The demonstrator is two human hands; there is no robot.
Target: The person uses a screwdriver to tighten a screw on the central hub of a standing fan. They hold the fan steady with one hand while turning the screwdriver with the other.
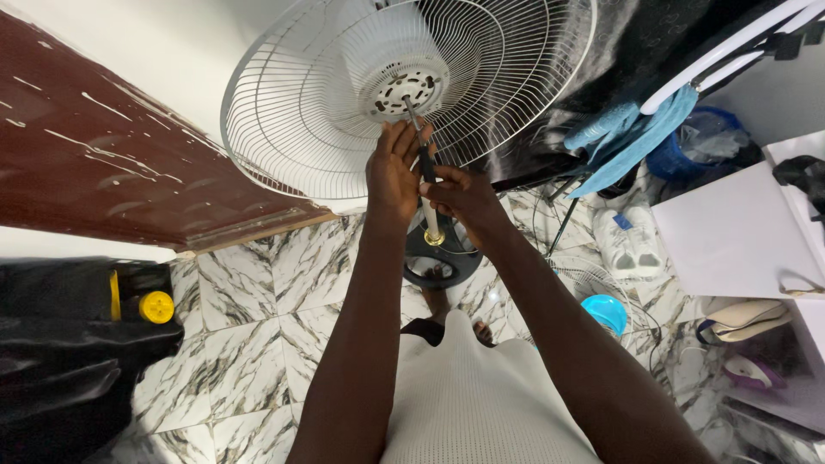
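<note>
Floor [258, 344]: white marble-patterned tiles with dark veins, cluttered on the right.
Door [112, 163]: dark red-brown, streaked with white paint, at the left against a white wall.
Black bag [69, 344]: lies at lower left, with a yellow cap [156, 307] beside it.
Fan grille [326, 103]: round white wire guard, tilted toward the camera, with the motor housing [404, 86] at its centre.
White counter [739, 232]: at the right edge, with pale shoes below it.
Blue cloth [636, 133]: hangs from a white rail, just right of the grille.
Fan base [443, 262]: round and dark, on the tiles directly under the hands, with the pole rising from it.
Blue bowl [604, 311]: on the floor right of the base, near tangled cables.
Left hand [394, 176]: fingers pressed together and laid upright against the screwdriver, below the motor housing.
Right hand [464, 196]: fingers curled, pinching the handle.
Screwdriver [421, 142]: dark handle between both hands, its shaft reaching up to the motor housing's centre.
</note>
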